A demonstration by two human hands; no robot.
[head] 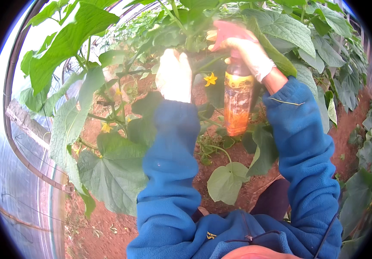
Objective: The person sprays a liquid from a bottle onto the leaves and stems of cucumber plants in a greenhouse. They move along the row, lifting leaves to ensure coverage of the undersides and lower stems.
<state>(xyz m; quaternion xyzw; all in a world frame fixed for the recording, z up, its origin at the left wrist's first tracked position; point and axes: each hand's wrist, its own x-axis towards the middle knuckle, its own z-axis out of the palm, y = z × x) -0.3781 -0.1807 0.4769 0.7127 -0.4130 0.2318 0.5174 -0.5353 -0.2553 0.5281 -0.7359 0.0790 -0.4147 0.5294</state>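
Observation:
My right hand (249,55), in a thin pale glove, grips the neck and red trigger head (226,32) of a plastic spray bottle (237,100). The bottle hangs upright with a torn, worn label and orange at its base. To its left, my left hand (174,76) reaches up among the cucumber vines in a white glove. Glare washes it out, and its fingertips and anything between them cannot be made out. A yellow cucumber flower (210,79) sits between the two hands. Large green cucumber leaves (114,171) surround both forearms.
Along the left side runs a curved greenhouse frame pole (7,84) with clear plastic film (21,162) behind it. Reddish soil (98,233) lies below the vines. More cucumber plants (344,74) stand at right. A dry stem bit (286,101) clings to my right sleeve.

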